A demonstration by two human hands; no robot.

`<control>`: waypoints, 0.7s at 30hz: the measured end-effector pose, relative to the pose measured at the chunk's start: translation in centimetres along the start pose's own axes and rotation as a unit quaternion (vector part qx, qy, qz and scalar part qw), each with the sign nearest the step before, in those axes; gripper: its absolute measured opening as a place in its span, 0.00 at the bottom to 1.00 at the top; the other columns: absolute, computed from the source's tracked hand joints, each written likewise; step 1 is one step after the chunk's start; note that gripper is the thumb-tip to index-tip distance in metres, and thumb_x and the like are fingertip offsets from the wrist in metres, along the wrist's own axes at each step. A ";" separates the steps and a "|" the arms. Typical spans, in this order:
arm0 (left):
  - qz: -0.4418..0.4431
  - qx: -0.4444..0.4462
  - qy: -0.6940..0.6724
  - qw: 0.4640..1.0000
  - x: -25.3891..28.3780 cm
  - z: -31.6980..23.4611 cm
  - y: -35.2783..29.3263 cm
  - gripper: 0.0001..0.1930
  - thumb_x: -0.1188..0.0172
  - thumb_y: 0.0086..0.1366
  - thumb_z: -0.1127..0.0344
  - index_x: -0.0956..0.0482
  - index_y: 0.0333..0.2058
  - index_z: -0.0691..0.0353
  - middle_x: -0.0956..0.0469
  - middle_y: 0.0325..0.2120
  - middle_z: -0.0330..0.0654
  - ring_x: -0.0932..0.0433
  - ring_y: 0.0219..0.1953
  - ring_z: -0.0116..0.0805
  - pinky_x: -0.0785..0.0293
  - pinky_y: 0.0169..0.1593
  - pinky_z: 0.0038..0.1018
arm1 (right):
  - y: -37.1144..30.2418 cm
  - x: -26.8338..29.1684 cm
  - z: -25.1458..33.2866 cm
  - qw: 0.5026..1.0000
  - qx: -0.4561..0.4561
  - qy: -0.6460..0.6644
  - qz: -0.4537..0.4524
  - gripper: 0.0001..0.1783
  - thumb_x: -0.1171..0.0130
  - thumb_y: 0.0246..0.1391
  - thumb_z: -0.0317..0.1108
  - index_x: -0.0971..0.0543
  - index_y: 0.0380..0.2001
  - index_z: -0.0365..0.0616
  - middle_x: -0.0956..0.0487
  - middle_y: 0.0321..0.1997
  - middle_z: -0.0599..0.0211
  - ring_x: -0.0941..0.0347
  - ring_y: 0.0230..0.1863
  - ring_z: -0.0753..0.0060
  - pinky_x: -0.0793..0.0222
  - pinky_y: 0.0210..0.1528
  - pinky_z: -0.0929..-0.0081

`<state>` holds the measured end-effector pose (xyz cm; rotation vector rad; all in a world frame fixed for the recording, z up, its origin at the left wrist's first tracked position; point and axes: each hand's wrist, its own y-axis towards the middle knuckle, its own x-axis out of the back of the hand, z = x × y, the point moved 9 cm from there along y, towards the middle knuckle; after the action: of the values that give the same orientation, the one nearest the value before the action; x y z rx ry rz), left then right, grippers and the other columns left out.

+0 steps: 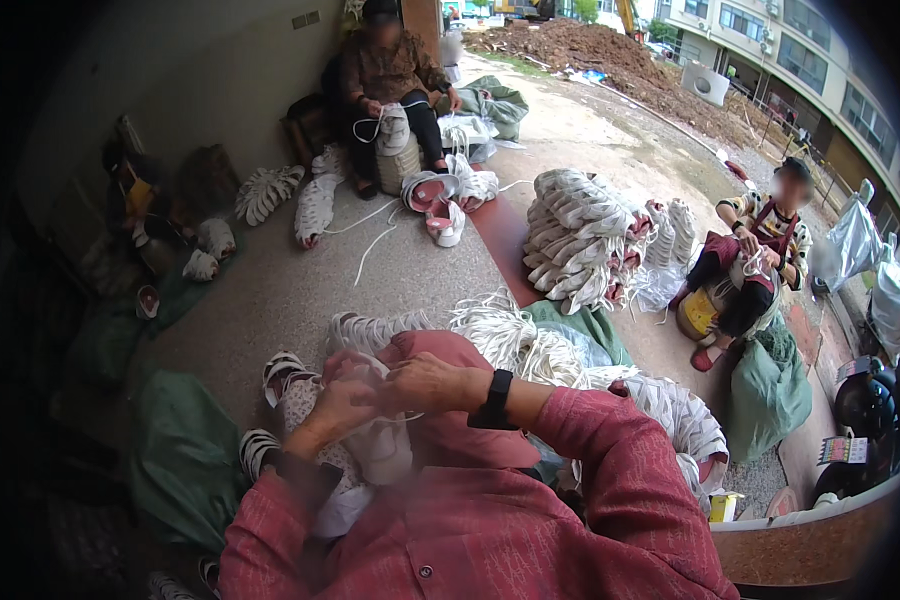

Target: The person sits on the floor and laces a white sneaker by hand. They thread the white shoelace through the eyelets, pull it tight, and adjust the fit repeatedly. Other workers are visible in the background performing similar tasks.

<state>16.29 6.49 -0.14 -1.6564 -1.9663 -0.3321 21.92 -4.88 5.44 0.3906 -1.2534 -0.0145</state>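
A white shoe [383, 458] rests in my lap, its lower part plain and its upper part smeared by motion between my hands. My left hand [342, 405] is closed at the shoe's upper, with its fingers partly blurred. Close beside it, my right hand [428, 384] has its fingers pinched together. A thin white shoelace [407, 417] shows just under the right fingers. The fingertips of both hands are hard to make out.
A bundle of white laces [515, 335] lies ahead of my knees. White shoes [675, 415] are nested in a row by my right elbow. Beyond stands a tall shoe stack [580, 240]. Green sacks [180, 450] flank me. Two seated people [395, 75] [770, 235] handle shoes and laces.
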 end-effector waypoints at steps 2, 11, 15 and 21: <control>-0.025 -0.016 0.044 0.999 0.0 -0.6 0.0 0.06 0.30 0.56 0.71 0.16 0.32 0.65 0.18 0.28 0.33 0.23 0.29 0.19 0.28 0.33 0.21 | 0.2 -0.6 -0.4 0.999 0.016 -0.007 0.036 0.06 0.41 0.53 0.36 0.20 0.33 0.49 0.18 0.30 0.63 0.19 0.37 0.58 0.28 0.38 0.60; -0.031 -0.133 0.130 0.982 1.4 -5.9 -0.7 0.07 0.28 0.53 0.69 0.18 0.26 0.64 0.20 0.23 0.38 0.24 0.26 0.22 0.30 0.31 0.25 | -0.2 0.0 -0.2 0.997 0.010 0.069 0.028 0.14 0.40 0.56 0.42 0.22 0.43 0.49 0.21 0.41 0.62 0.25 0.49 0.57 0.37 0.56 0.57; -0.047 -0.088 0.044 0.994 7.9 -1.7 -0.1 0.04 0.30 0.54 0.73 0.18 0.26 0.65 0.20 0.23 0.33 0.24 0.29 0.20 0.29 0.34 0.21 | 0.1 -0.1 -0.7 0.991 -0.033 0.101 0.084 0.14 0.41 0.58 0.42 0.24 0.44 0.49 0.23 0.41 0.60 0.26 0.49 0.57 0.38 0.56 0.55; -0.457 0.054 0.142 0.876 38.0 8.1 -10.7 0.05 0.34 0.57 0.70 0.19 0.27 0.64 0.22 0.21 0.33 0.28 0.24 0.20 0.33 0.28 0.22 | 0.8 -0.7 -0.1 0.991 0.014 0.124 0.038 0.10 0.44 0.61 0.39 0.25 0.42 0.47 0.25 0.39 0.61 0.26 0.44 0.54 0.35 0.52 0.55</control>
<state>0.37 39.95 15.65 -0.4552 -2.3391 -0.7359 21.69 -3.95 5.04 0.3564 -1.0220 0.1140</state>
